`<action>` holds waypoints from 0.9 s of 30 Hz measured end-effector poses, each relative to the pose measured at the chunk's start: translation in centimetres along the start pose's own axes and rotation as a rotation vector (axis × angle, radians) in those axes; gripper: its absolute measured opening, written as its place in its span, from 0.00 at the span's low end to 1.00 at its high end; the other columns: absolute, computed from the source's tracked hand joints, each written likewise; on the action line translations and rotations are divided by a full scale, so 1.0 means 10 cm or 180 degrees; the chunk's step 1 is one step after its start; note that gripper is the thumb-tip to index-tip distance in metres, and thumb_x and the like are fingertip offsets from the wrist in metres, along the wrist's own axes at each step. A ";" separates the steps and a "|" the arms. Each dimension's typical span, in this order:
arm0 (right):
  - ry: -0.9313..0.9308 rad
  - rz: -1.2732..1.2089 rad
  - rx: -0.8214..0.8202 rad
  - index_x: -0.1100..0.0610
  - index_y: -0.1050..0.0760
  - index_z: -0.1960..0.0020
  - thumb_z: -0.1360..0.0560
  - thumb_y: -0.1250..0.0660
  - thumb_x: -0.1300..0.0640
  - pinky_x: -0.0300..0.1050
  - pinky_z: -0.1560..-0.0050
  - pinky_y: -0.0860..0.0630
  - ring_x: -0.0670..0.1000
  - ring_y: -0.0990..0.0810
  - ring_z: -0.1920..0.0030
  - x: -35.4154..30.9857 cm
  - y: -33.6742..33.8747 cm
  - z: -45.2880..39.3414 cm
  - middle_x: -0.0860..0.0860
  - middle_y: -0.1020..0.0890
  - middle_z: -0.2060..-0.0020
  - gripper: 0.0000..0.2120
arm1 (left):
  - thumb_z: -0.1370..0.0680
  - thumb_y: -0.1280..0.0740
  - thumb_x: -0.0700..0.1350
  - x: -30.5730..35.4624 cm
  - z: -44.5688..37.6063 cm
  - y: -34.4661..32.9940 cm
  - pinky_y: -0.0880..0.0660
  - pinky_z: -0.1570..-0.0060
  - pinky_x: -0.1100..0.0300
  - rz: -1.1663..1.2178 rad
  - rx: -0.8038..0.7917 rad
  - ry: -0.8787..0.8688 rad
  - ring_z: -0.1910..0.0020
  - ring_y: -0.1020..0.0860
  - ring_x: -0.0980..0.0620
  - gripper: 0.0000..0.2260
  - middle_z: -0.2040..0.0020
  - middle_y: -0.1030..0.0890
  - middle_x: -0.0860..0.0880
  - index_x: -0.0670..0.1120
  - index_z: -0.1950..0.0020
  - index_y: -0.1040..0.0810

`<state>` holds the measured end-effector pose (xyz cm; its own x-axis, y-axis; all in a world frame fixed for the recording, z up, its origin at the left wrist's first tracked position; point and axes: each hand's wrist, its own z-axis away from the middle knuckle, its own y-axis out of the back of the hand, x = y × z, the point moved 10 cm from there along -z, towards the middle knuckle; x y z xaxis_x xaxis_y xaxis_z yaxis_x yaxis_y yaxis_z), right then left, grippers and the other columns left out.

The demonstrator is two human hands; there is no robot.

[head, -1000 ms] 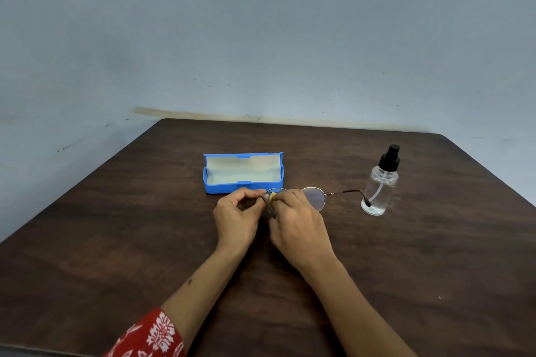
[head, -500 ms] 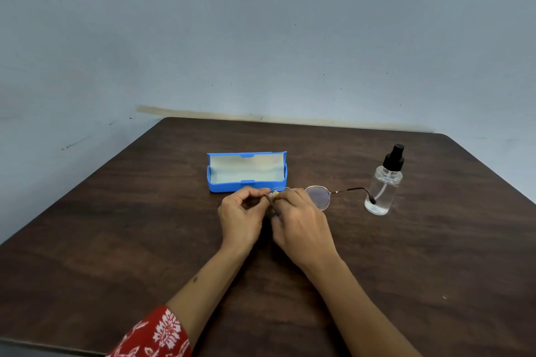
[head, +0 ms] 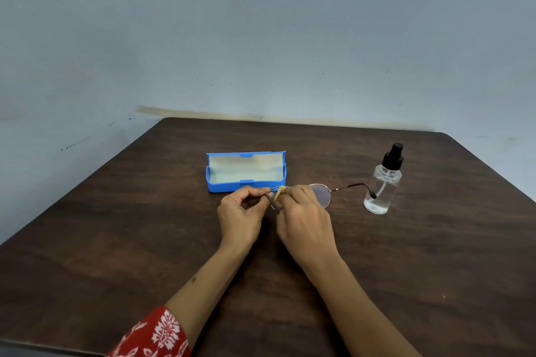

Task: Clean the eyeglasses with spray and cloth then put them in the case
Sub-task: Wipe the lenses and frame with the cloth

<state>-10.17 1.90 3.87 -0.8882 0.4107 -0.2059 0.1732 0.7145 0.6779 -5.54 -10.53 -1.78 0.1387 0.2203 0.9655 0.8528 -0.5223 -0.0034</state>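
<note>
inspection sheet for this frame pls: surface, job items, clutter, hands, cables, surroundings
Surface: dark wood table, bare around the items.
Job's things: blue case open, nothing seen inside; eyeglasses out of the case, one temple reaching toward the spray bottle, which stands upright with its cap on; yellow cloth against one lens.
Clutter: nothing seen.
Hands: left hand pinches the frame end; right hand holds the cloth on the lens.
Cables: nothing seen.
Surroundings: plain grey wall, scuffed.
</note>
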 end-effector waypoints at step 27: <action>0.0186 -0.0042 -0.0119 0.63 0.19 0.62 0.39 0.28 0.69 0.42 0.67 0.23 0.55 0.19 0.60 -0.09 -0.03 0.02 0.54 0.18 0.65 0.06 | 0.31 0.25 0.37 -0.03 -0.01 0.03 0.21 0.57 0.64 0.0015 0.0066 0.0049 0.60 0.17 0.56 0.05 0.62 0.15 0.50 0.45 0.60 0.16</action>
<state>-9.33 1.45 3.67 -0.9138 0.3669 -0.1743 0.1462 0.6974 0.7016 -5.38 -10.80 -2.10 0.1351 0.2049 0.9694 0.8625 -0.5060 -0.0132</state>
